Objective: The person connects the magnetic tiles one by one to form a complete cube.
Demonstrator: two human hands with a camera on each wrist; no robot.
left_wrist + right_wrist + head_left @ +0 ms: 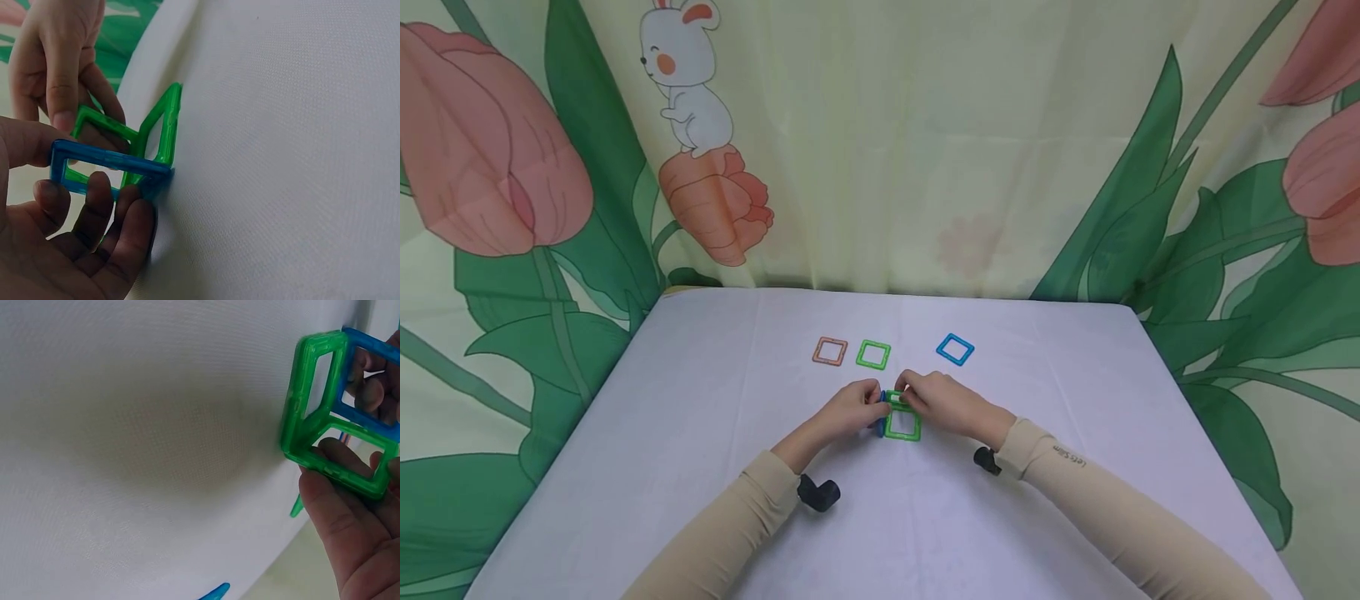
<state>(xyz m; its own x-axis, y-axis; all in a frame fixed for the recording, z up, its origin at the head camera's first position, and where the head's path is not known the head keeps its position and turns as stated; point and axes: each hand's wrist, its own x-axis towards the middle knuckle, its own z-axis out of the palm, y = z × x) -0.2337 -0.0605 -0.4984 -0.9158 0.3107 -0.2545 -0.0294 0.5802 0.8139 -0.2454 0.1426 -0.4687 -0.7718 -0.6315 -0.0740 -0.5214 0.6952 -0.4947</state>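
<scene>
Left hand [850, 410] pinches the upright blue square [109, 164], right hand [942, 403] pinches an upright green square [340, 464]; both stand on the flat green square [902, 425] between them. Tilt either and I'd guess the magnets let go. Beyond: spare orange [830, 352], green [873, 355], blue tiles [955, 349].
</scene>
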